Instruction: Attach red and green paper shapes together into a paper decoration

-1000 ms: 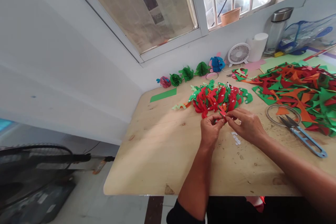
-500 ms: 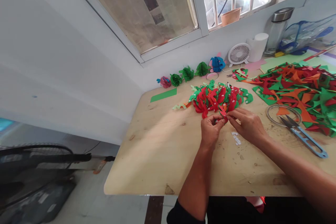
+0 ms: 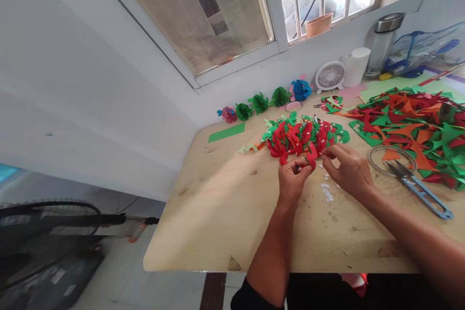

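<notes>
My left hand (image 3: pixel 292 180) pinches a curved red paper cutout (image 3: pixel 311 154) with some green at its edge, just in front of the pile. Close to its right, my right hand (image 3: pixel 347 167) has thumb and forefinger brought together, apart from the cutout; whatever is between the fingertips is too small to make out. Beyond both hands lies a heap of red and green paper cutouts (image 3: pixel 290 135), several with small white squares on them. Small white paper bits (image 3: pixel 327 192) are scattered on the wooden table (image 3: pixel 218 213) below my right hand.
Thread snips (image 3: pixel 421 189) lie beside a tape ring (image 3: pixel 374 155) at the right. Behind them spreads a big pile of paper scraps (image 3: pixel 410 126). Folded paper figures (image 3: pixel 259 102), a small white fan (image 3: pixel 330 76) and a glass bottle (image 3: pixel 383 46) stand along the wall. A green strip (image 3: pixel 227 132) lies at the far left.
My right hand has drawn away to the right from the red cutout. More white bits show on the table near it. My left hand keeps its place and grip.
</notes>
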The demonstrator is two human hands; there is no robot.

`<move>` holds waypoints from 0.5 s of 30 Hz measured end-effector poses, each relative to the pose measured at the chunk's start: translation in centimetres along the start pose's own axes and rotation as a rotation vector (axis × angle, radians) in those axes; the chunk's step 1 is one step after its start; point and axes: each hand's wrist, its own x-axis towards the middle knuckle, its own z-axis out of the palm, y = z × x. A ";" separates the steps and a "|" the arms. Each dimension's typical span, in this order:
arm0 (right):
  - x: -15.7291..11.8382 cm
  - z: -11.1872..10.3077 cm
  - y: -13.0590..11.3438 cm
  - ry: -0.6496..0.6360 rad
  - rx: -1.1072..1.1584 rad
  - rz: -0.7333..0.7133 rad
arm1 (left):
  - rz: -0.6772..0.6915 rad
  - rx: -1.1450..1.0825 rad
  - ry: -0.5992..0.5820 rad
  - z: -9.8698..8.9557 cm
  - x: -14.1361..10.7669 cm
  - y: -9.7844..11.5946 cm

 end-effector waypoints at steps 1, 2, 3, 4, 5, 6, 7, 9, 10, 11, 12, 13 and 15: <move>0.0 -0.1 0.1 0.000 -0.002 0.031 | 0.001 0.002 0.007 0.0 0.0 0.0; 0.0 -0.1 0.3 -0.009 -0.003 0.053 | 0.003 0.004 0.014 0.0 0.1 0.0; 0.0 -0.1 0.4 -0.026 0.000 0.067 | 0.007 0.002 0.023 0.0 0.1 -0.1; 0.0 0.0 0.5 -0.045 0.010 0.080 | 0.011 -0.003 0.032 -0.1 0.1 -0.1; -0.1 0.0 0.5 -0.069 0.037 0.090 | 0.014 -0.014 0.040 -0.1 0.2 -0.1; -0.1 0.1 0.6 -0.093 0.076 0.100 | 0.016 -0.031 0.048 -0.1 0.2 -0.1; -0.2 0.2 0.6 -0.112 0.113 0.119 | 0.018 -0.053 0.055 -0.2 0.2 -0.1; -0.2 0.2 0.5 -0.145 0.186 0.129 | 0.017 -0.101 0.064 -0.2 0.2 -0.1; -0.2 0.3 0.4 -0.162 0.213 0.132 | 0.016 -0.122 0.064 -0.2 0.2 -0.1; -0.2 0.3 0.4 -0.181 0.234 0.129 | 0.015 -0.139 0.062 -0.2 0.1 -0.1; -0.2 0.3 0.4 -0.200 0.248 0.127 | 0.014 -0.152 0.058 -0.2 0.1 -0.1; -0.1 0.3 0.4 -0.217 0.258 0.127 | 0.013 -0.163 0.054 -0.2 0.1 -0.1; -0.1 0.4 0.6 -0.234 0.290 0.137 | 0.013 -0.175 0.054 -0.2 0.1 -0.1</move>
